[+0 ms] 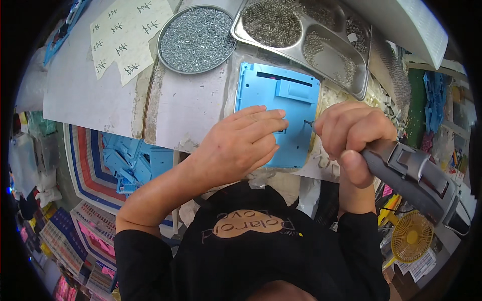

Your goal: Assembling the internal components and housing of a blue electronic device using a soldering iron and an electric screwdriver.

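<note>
A light-blue plastic panel [296,144] lies on the work table in front of me. It has a long dark slot and a raised block near its far edge, with small holes about its face. My left hand [241,143] rests flat on the panel's left side, fingers stretched out. In my right hand [354,133] is a grey and black electric screwdriver [411,168], held almost level. Its bit points left, and the tip meets the panel by a small hole right of its middle. Whether a screw sits under the tip is too small to tell.
Beyond the panel stand a round metal dish [197,40] full of small screws and a steel compartment tray [329,65] with small metal parts. A marked paper sheet [123,37] lies far left. A striped bag [95,165] of blue parts [135,160] stands left; a yellow fan [412,236] is at right.
</note>
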`<state>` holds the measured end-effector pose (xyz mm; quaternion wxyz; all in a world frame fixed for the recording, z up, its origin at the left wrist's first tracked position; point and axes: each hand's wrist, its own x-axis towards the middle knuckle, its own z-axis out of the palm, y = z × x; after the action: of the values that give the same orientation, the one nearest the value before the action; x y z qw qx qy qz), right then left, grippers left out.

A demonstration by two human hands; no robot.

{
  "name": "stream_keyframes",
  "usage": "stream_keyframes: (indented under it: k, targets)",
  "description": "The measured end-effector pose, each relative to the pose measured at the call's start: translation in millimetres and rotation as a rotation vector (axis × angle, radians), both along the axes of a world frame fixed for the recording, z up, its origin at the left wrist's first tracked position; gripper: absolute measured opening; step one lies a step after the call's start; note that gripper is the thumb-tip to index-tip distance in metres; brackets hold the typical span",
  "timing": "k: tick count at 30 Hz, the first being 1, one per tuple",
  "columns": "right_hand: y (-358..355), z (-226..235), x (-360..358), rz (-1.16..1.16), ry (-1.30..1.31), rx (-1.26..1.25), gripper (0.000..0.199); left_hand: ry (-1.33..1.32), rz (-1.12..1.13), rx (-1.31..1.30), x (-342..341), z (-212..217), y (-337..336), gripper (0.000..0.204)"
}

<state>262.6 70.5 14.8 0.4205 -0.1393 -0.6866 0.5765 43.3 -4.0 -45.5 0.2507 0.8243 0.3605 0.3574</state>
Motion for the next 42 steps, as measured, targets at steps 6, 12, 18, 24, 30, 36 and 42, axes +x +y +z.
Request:
stream_keyframes:
  k: [6,12,18,24,30,36,42]
  targets:
    - [43.8,14.9,11.1,0.112,0.166,0.030,0.020,0.034,0.012,-0.003,-0.3,-2.0,-1.0,0.021]
    - [59.7,4.0,-7.4,-0.055,0.046,-0.034,0.021,0.042,0.009,-0.024,-0.8,1.1,0.6,0.023]
    - [67.8,-10.7,-8.4,-0.003,0.083,-0.141,0.017,0.043,0.006,-0.063,-0.2,3.5,2.9,0.021]
    - [60.9,39.2,11.7,0.038,0.173,0.021,0.021,-0.027,0.031,-0.135,3.9,10.7,0.3,0.014]
    - [14.2,40.2,-2.1,0.130,0.297,-0.167,0.023,-0.110,0.161,-0.140,12.4,12.7,4.5,0.016]
    - [4.3,34.7,-9.5,0.104,0.309,-0.144,0.024,-0.101,0.177,-0.110,14.6,18.6,6.3,0.018]
    - [-2.1,34.8,-13.1,0.044,0.259,-0.153,0.025,-0.043,0.158,-0.061,10.3,19.9,5.6,0.017]
